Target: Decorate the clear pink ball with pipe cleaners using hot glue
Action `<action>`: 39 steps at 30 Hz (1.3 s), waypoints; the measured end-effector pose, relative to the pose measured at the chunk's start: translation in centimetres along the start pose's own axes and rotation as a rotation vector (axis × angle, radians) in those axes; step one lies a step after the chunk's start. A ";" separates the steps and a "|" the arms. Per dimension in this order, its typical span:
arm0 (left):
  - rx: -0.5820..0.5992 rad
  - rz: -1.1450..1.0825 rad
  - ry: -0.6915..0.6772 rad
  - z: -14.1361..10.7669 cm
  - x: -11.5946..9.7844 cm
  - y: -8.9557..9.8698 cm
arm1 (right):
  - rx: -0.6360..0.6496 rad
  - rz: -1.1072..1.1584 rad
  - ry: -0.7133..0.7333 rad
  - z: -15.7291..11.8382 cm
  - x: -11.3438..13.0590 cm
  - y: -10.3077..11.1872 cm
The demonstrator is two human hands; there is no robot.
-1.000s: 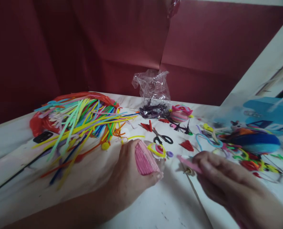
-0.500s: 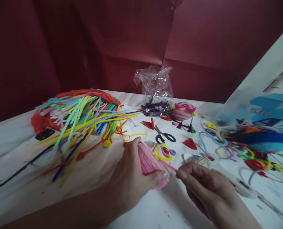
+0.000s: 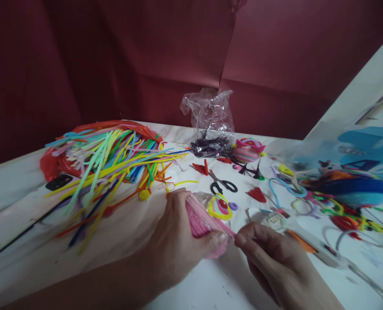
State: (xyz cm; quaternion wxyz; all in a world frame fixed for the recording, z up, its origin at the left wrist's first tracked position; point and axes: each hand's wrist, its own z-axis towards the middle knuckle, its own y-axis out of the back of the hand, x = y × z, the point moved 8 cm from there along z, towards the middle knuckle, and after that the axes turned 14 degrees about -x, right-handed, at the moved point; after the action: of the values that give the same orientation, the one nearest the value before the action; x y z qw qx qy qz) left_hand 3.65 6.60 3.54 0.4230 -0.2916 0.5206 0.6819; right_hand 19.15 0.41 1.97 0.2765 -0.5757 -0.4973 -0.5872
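Note:
My left hand (image 3: 181,237) is closed around a pink piece made of pipe cleaners (image 3: 197,217) laid side by side, with the thumb pressing its near edge. From its right side a loose pink pipe cleaner (image 3: 227,229) sticks out, and my right hand (image 3: 269,254) pinches the end between thumb and fingertips. Just beyond the pink piece lies a yellow, pink and red coiled shape (image 3: 219,206) with a small purple coil beside it. Black-handled scissors (image 3: 222,185) rest farther back among red pipe-cleaner pieces (image 3: 256,194).
A heap of colourful pipe cleaners (image 3: 113,155) spreads over the left, near a phone (image 3: 26,211). A clear bag (image 3: 210,116) stands at the back. On the right are a glue gun (image 3: 320,249) with its cord and a blue striped rounded object (image 3: 356,189).
My right hand has moved slightly left, closer to the pink piece, still pinching the pipe cleaner. My left hand keeps its hold almost unmoved.

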 end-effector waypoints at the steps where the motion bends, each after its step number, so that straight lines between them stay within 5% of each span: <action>1: 0.000 0.004 0.009 0.1 0.1 0.0 | -0.003 -0.008 0.001 0.0 0.1 0.0; 9: 0.000 0.015 0.047 0.1 0.1 0.1 | 0.035 -0.122 0.064 0.1 -0.6 0.0; 17: 0.011 -0.001 0.014 0.3 -1.5 0.3 | 0.090 -0.195 0.309 0.3 0.6 -0.3; 39: 0.073 -0.160 0.104 0.3 -1.5 0.1 | 0.122 -0.170 0.265 0.5 0.5 -0.7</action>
State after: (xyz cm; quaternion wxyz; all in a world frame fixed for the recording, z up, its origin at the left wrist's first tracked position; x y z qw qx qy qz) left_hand 4.30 6.43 4.88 0.4588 -0.3518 0.5413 0.6105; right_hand 18.64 1.24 2.15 0.3236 -0.4311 -0.5381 -0.6479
